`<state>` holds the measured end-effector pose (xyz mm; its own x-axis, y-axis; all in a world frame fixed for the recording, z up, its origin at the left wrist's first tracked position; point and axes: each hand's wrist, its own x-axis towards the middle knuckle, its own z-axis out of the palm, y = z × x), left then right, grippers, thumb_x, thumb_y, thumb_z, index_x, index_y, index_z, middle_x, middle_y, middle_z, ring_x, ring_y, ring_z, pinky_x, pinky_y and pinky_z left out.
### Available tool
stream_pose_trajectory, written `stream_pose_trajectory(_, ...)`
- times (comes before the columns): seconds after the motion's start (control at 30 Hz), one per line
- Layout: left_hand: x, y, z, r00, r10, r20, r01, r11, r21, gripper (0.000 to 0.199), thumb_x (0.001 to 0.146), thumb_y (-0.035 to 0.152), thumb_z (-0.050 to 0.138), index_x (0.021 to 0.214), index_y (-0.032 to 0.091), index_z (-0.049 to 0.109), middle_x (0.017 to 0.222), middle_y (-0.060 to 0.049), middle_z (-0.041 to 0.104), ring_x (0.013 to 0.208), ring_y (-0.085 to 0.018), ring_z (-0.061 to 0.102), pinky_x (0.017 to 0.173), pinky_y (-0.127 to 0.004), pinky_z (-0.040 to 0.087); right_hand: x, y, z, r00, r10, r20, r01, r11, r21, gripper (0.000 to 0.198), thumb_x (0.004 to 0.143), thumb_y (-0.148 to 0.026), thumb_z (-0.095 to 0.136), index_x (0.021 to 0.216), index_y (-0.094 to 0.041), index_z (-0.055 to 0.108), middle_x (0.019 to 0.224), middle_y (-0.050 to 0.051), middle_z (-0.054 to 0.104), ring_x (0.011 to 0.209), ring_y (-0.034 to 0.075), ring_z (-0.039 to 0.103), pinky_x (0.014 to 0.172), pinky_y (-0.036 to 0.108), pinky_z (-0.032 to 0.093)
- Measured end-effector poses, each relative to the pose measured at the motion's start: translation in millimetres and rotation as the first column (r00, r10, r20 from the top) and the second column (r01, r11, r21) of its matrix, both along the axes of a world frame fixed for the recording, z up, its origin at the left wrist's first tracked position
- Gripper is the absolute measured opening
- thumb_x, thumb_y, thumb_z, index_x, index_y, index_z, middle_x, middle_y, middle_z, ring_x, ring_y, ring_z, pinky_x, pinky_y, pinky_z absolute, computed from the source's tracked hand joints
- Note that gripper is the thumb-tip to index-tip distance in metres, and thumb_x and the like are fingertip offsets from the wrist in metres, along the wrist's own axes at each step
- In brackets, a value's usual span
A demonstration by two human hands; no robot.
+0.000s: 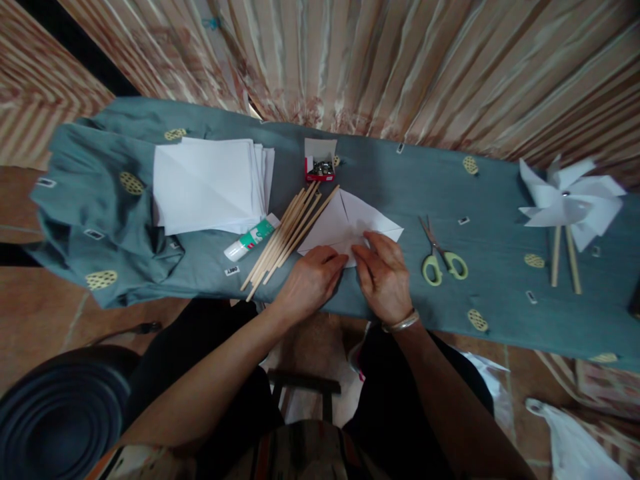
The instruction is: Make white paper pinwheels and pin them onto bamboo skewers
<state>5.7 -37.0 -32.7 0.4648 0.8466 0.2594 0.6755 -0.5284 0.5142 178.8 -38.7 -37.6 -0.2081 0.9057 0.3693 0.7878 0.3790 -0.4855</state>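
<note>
A white paper square [350, 217] with slits cut in from its corners lies on the cloth before me. My left hand [316, 275] is closed at its near edge, thumb and fingertips pinching the paper. Close beside it, my right hand [384, 275], with a bracelet at the wrist, has its thumb and bent fingers closed on the paper's near right part. The near corner is partly hidden under my fingers. Wooden sticks [290, 233] touch the paper's left side. Scissors with green handles [440, 257] lie to the right of my right hand, blades slightly apart.
A stack of white paper [205, 183] is at the left, with a glue stick [253, 237] by its corner. Behind the sticks stands an open little box of metal pins [320, 165]. Paper pinwheels [565, 193] on sticks lie far right. A striped curtain [350, 67] hangs along the back.
</note>
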Motion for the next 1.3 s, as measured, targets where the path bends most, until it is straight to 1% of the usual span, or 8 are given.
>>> stream_pose_trajectory(0.33,0,1,0.0,1.000,-0.006,-0.016,0.006,1.000,0.009,0.020,0.093,0.014,0.049,0.101,0.012,0.067,0.092,-0.009,0.066,0.087,-0.019,0.063,0.081,-0.032,0.056,-2,4,-1,0.998,0.042,0.043,-0.044,0.998,0.040,0.026,0.095,-0.019,0.046,0.110,-0.020,0.068,0.134,0.012,0.058,0.130,0.028,0.049,0.109,0.052,0.045)
stream_pose_trajectory(0.63,0,1,1.8,1.000,-0.004,-0.026,0.003,1.000,-0.029,0.020,0.093,0.014,0.048,0.100,0.013,0.067,0.091,-0.009,0.065,0.088,-0.019,0.063,0.081,-0.033,0.055,-4,9,-8,0.997,0.077,0.013,-0.077,0.997,0.006,0.030,0.092,-0.014,0.044,0.113,-0.020,0.065,0.143,0.011,0.050,0.139,0.029,0.038,0.113,0.054,0.040)
stream_pose_trajectory(0.8,0,2,1.7,1.000,-0.004,-0.028,0.003,0.999,-0.049,0.022,0.092,0.014,0.048,0.102,0.014,0.067,0.092,-0.008,0.065,0.088,-0.019,0.063,0.082,-0.033,0.056,-6,8,-8,0.997,0.063,-0.044,-0.064,0.998,-0.026,0.032,0.091,-0.014,0.043,0.112,-0.022,0.065,0.149,0.008,0.046,0.144,0.028,0.032,0.116,0.056,0.036)
stream_pose_trajectory(0.93,0,2,0.6,1.000,0.002,-0.016,-0.002,1.000,-0.026,0.021,0.092,0.015,0.049,0.102,0.014,0.068,0.093,-0.009,0.066,0.089,-0.019,0.063,0.082,-0.033,0.056,5,12,1,0.987,0.025,-0.158,-0.040,0.995,-0.093,0.032,0.094,-0.019,0.043,0.118,-0.023,0.064,0.146,0.009,0.050,0.138,0.026,0.045,0.113,0.052,0.040)
stream_pose_trajectory(1.0,0,2,0.6,1.000,-0.002,-0.015,0.002,1.000,-0.015,0.022,0.092,0.014,0.049,0.103,0.013,0.068,0.093,-0.009,0.066,0.088,-0.019,0.064,0.082,-0.033,0.056,15,17,4,0.985,-0.021,-0.172,0.004,0.995,-0.099,0.035,0.095,-0.022,0.041,0.123,-0.023,0.062,0.144,0.010,0.053,0.133,0.025,0.050,0.112,0.051,0.041)
stream_pose_trajectory(1.13,-1,2,1.8,1.000,-0.005,-0.019,0.005,1.000,-0.024,0.023,0.092,0.013,0.050,0.106,0.012,0.067,0.095,-0.010,0.067,0.090,-0.019,0.064,0.083,-0.034,0.057,34,31,2,0.988,-0.149,-0.044,0.149,0.989,-0.012,0.039,0.095,-0.028,0.044,0.129,-0.019,0.058,0.140,0.014,0.057,0.134,0.031,0.048,0.111,0.058,0.037)
stream_pose_trajectory(1.2,-1,2,2.9,1.000,-0.004,-0.025,0.004,0.999,-0.036,0.023,0.092,0.014,0.050,0.106,0.013,0.067,0.096,-0.010,0.067,0.091,-0.019,0.064,0.084,-0.034,0.057,40,36,-1,0.987,-0.161,0.012,0.161,0.987,-0.010,0.041,0.095,-0.030,0.043,0.132,-0.018,0.056,0.139,0.015,0.057,0.134,0.032,0.047,0.110,0.059,0.038)
stream_pose_trajectory(1.3,-1,2,4.9,1.000,0.002,-0.023,-0.003,0.999,-0.045,0.021,0.092,0.016,0.051,0.106,0.015,0.067,0.097,-0.009,0.066,0.092,-0.019,0.065,0.084,-0.034,0.057,42,42,-2,0.989,-0.134,0.056,0.135,0.991,-0.022,0.041,0.096,-0.032,0.041,0.131,-0.016,0.056,0.137,0.016,0.059,0.131,0.032,0.051,0.108,0.057,0.040)
